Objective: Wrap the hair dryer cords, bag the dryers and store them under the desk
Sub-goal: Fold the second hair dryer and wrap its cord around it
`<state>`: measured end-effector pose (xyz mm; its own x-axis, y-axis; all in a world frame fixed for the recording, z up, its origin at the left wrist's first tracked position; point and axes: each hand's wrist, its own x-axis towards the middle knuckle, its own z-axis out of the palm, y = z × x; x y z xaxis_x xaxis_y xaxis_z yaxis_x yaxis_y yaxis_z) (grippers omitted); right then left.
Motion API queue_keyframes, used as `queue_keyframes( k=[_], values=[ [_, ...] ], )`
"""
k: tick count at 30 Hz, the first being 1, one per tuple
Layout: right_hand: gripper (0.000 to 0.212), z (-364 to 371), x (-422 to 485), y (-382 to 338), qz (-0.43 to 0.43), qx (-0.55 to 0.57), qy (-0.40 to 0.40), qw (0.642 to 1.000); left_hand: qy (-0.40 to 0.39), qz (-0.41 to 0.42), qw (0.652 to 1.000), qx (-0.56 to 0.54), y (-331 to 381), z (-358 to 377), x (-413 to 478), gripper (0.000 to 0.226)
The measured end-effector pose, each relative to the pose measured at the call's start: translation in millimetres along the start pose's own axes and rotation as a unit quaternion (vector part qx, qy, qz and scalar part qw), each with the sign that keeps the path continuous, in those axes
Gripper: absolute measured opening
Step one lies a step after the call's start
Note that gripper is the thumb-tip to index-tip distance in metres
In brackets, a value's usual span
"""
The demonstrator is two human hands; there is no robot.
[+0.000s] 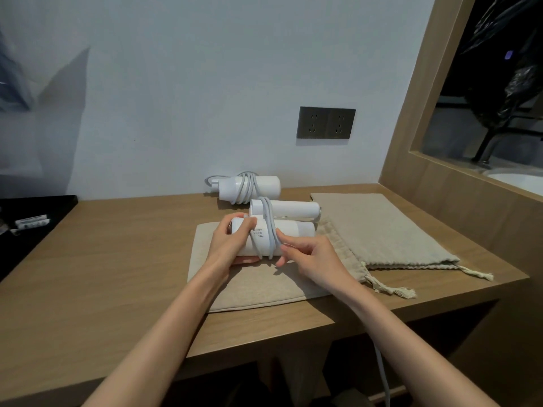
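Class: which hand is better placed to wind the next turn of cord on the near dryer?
Right: the right hand holds the cord at the wraps, and slack hangs on its side. The left hand grips the dryer.

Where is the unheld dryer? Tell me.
Head view: the unheld dryer lies centre-back on the desk, below-left of the socket, behind the held dryer.

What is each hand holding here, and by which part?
The left hand grips the near hair dryer by the left end of its barrel; the right hand pinches its grey cord where it loops the barrel.
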<state>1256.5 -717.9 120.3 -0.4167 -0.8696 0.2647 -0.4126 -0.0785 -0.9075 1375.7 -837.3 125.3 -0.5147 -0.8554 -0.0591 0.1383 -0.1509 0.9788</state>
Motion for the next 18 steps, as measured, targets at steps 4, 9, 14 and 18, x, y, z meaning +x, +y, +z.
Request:
queue_keyframes(
  k=[4, 9, 14, 18],
  values=[
    [0.028, -0.3, 0.1, -0.4, 0.000, -0.008, 0.000, 1.000, 0.056, 0.111, 0.967, 0.224, -3.9, 0.2, 1.9, 0.018],
    [0.028, 0.7, 3.9, 6.4, 0.011, -0.012, 0.007, 1.000, 0.051, 0.214, 0.915, 0.338, -5.9, -5.9, 3.5, 0.046],
    [0.029, 0.5, 5.0, 7.4, 0.020, -0.015, 0.003, 1.000, -0.016, 0.243, 0.914, 0.324, -9.6, -14.3, 9.8, 0.066],
    [0.031, 1.0, 4.2, 6.6, 0.021, -0.017, 0.005, 1.000, -0.010, 0.240, 0.920, 0.309, -12.5, -15.3, 12.9, 0.051]
  ],
)
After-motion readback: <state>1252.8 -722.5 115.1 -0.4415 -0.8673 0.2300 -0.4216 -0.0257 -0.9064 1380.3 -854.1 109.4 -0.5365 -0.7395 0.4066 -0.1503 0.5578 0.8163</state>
